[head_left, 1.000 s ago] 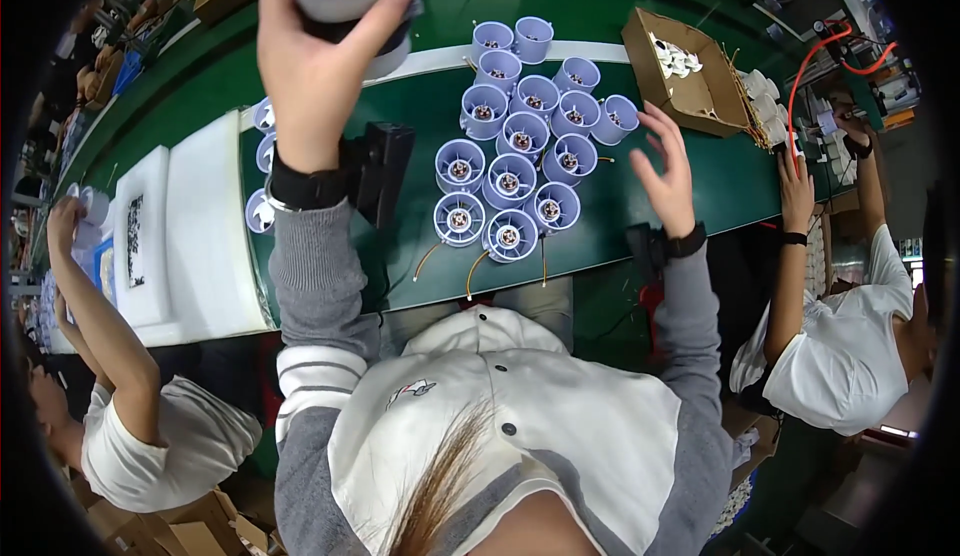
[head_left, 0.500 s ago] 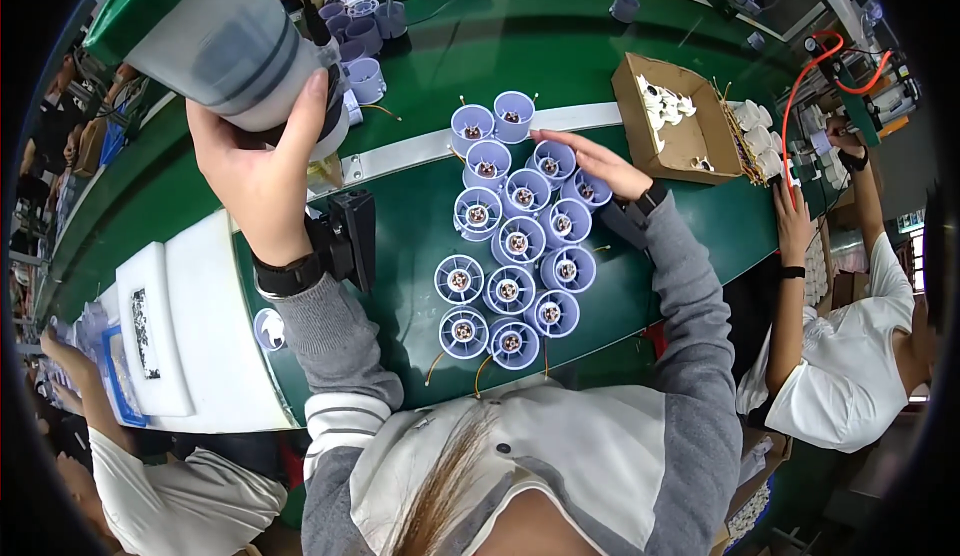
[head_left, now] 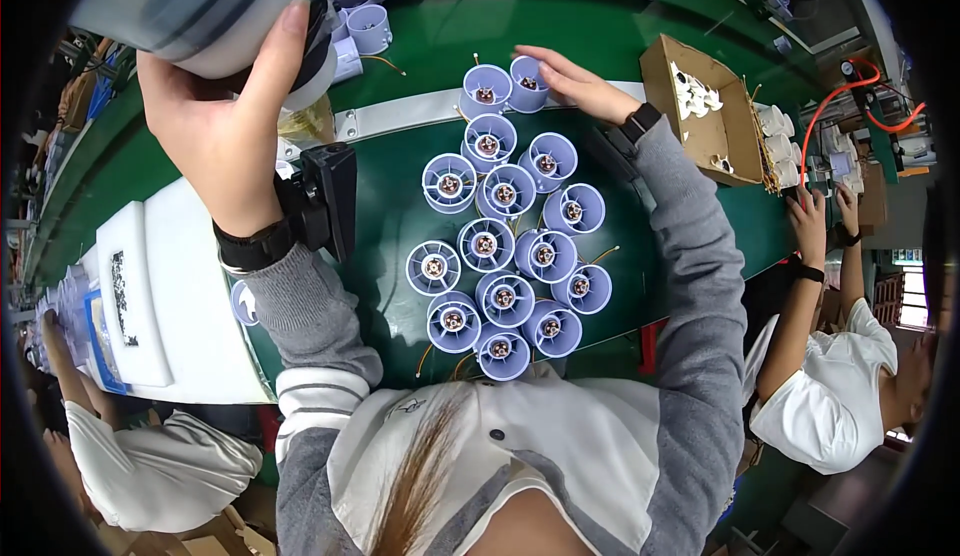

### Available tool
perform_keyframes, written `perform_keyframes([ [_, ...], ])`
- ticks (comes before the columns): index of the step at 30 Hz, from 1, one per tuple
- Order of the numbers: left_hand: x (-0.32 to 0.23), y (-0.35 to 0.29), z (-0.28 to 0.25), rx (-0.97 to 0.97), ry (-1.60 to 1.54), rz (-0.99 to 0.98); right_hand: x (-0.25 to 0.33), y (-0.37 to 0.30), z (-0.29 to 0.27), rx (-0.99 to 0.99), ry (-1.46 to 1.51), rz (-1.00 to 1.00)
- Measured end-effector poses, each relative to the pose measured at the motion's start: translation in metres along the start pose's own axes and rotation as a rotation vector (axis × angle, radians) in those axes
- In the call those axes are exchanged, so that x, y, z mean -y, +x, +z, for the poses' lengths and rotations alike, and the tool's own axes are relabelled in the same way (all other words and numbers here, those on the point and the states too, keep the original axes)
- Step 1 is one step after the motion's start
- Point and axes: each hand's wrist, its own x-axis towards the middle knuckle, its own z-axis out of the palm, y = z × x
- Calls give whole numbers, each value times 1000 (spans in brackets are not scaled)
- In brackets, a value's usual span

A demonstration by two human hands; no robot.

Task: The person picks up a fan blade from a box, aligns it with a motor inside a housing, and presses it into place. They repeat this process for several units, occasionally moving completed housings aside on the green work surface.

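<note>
My left hand (head_left: 215, 141) grips a large translucent plastic container (head_left: 205, 21) with dark rings, held up at the far left and partly cut off by the frame. Stretched out flat, my right hand (head_left: 585, 88) has its fingertips against the far side of a pale purple cup-shaped housing (head_left: 527, 86). Several more of these round housings (head_left: 505, 299) stand loosely grouped on the green table in front of me, their open tops up. Inside each sits a spoked centre with coppery metal parts, and thin wires stick out of some.
A cardboard box (head_left: 668, 106) of white parts stands at the far right. More purple housings (head_left: 370, 28) are clustered at the far left, beyond a metal strip (head_left: 410, 113). A white foam block (head_left: 140, 296) lies left. Co-workers sit on both sides; an orange hose (head_left: 830, 106) curves at right.
My right hand has moved from beside the group to its far end. Housings in the group have shifted and spread apart. The container has gone farther up and left in the view.
</note>
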Motion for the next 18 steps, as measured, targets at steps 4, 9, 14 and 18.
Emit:
perform_keyframes([
  [4, 2, 2, -3, -26, -6, -2, -6, -7, 14, 194, 107, -104],
  [9, 1, 11, -19, -80, 46, 31, 33, -16, 2, -3, -515, -394],
  [14, -17, 13, -34, -224, 121, 93, 117, 64, 18, 261, -794, -378],
  [18, -19, 15, -37, -234, 29, 119, 127, 172, 74, 140, -960, -549],
])
